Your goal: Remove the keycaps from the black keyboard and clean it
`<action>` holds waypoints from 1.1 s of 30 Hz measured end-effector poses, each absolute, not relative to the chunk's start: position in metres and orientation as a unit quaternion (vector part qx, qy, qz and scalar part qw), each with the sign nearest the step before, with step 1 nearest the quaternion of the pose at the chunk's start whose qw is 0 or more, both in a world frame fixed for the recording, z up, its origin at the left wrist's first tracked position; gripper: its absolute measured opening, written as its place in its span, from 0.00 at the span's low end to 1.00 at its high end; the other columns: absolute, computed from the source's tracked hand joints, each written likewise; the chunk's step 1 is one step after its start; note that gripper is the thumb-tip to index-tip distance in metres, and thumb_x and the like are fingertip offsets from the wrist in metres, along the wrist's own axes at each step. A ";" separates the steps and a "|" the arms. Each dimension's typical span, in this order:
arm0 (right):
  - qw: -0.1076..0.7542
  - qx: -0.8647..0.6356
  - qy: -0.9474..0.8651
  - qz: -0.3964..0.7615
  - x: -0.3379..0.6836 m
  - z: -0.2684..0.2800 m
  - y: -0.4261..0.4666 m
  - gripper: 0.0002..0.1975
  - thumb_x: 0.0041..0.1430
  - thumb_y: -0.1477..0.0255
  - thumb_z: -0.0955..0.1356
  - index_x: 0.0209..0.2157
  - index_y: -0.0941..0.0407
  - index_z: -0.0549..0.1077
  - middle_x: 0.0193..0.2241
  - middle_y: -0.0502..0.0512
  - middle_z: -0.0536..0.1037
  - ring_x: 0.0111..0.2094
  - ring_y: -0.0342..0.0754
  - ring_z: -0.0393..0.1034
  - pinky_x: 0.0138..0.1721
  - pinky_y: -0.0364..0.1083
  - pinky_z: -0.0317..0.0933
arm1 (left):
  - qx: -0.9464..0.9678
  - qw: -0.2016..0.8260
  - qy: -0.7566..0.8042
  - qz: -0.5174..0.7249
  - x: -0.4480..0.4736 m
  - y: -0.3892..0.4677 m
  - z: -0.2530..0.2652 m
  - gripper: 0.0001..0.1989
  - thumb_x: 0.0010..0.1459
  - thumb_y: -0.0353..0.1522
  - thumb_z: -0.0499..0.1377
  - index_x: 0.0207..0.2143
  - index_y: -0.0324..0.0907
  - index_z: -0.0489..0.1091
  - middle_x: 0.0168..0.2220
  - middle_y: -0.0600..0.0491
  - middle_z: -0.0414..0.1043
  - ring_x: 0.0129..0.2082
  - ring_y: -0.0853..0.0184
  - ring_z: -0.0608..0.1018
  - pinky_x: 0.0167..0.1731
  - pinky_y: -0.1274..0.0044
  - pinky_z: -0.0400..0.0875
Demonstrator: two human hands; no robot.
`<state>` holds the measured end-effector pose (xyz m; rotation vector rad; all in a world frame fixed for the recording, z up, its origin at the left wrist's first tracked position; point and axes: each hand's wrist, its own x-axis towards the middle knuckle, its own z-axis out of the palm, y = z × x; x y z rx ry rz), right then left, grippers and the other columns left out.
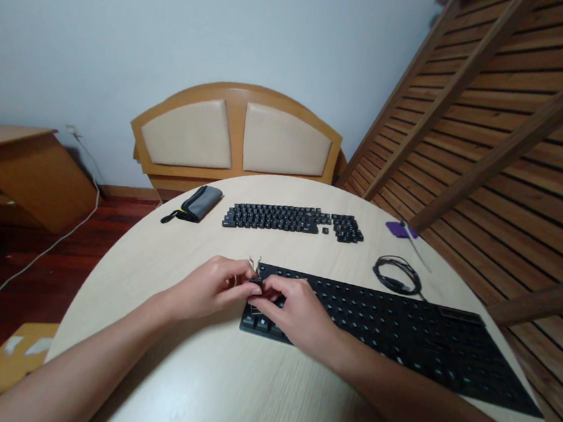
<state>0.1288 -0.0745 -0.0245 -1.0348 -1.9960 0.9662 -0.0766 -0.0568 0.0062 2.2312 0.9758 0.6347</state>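
Both hands meet over the left end of a black keyboard (pixel 429 334), where most switch positions show no caps. My left hand (pixel 208 287) is closed, and two thin prongs of a wire keycap puller (pixel 258 264) stick up past its fingertips. A small black keycap (pixel 257 281) is pinched between the fingertips of the two hands. My right hand (pixel 298 310) is closed against it from the other side. Fingers hide part of the keycap and the puller's grip. Several caps remain on the keyboard's bottom left row, Ctrl (pixel 248 320) among them.
Removed keycaps (pixel 273 218) lie in rows at the back of the round table (pixel 154 372). A folded grey cloth (pixel 202 204) rests at back left. A coiled cable (pixel 397 275), a purple cloth (pixel 397 229) and a thin rod (pixel 417 247) lie to the right.
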 end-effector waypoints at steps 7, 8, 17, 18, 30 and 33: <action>0.334 -0.384 -0.724 0.465 0.123 -0.035 -0.072 0.07 0.59 0.72 0.70 0.39 0.55 0.70 0.32 0.51 0.79 0.28 0.44 0.75 0.27 0.40 0.65 | 0.828 0.357 0.429 0.064 -0.086 -0.058 0.018 0.14 0.58 0.43 0.62 0.37 0.41 0.69 0.28 0.56 0.72 0.25 0.69 0.72 0.25 0.78 0.62; 0.337 -0.387 -0.721 0.466 0.123 -0.037 -0.073 0.08 0.59 0.71 0.70 0.40 0.55 0.69 0.33 0.51 0.80 0.28 0.44 0.76 0.27 0.40 0.66 | 0.834 0.357 0.419 0.032 -0.086 -0.059 0.018 0.15 0.56 0.43 0.63 0.38 0.41 0.69 0.28 0.56 0.72 0.25 0.68 0.72 0.25 0.78 0.62; 0.355 -0.405 -0.699 0.471 0.124 -0.047 -0.073 0.12 0.62 0.68 0.68 0.44 0.52 0.62 0.34 0.51 0.80 0.28 0.46 0.78 0.27 0.41 0.68 | 0.889 0.249 0.375 0.089 -0.078 -0.068 -0.004 0.18 0.56 0.44 0.66 0.41 0.41 0.70 0.40 0.49 0.68 0.39 0.60 0.73 0.39 0.71 0.68; 0.358 -0.405 -0.694 0.475 0.124 -0.048 -0.073 0.12 0.62 0.69 0.68 0.44 0.52 0.61 0.33 0.51 0.79 0.28 0.46 0.78 0.26 0.41 0.68 | 0.885 0.257 0.375 0.102 -0.078 -0.069 -0.006 0.18 0.56 0.44 0.65 0.41 0.42 0.70 0.40 0.50 0.68 0.39 0.60 0.73 0.40 0.71 0.68; 0.331 -0.419 -0.754 0.384 0.126 -0.038 -0.074 0.12 0.60 0.72 0.68 0.46 0.52 0.66 0.33 0.49 0.79 0.28 0.45 0.74 0.28 0.42 0.65 | 0.885 0.260 0.349 0.165 -0.082 -0.072 -0.020 0.14 0.58 0.42 0.66 0.34 0.42 0.69 0.43 0.49 0.70 0.46 0.59 0.71 0.45 0.69 0.68; 0.344 -0.421 -0.745 0.386 0.125 -0.038 -0.075 0.11 0.62 0.70 0.67 0.46 0.52 0.68 0.32 0.49 0.79 0.30 0.45 0.75 0.31 0.43 0.66 | 0.884 0.264 0.349 0.166 -0.080 -0.074 -0.018 0.14 0.58 0.41 0.66 0.30 0.42 0.66 0.39 0.50 0.72 0.45 0.59 0.71 0.44 0.70 0.68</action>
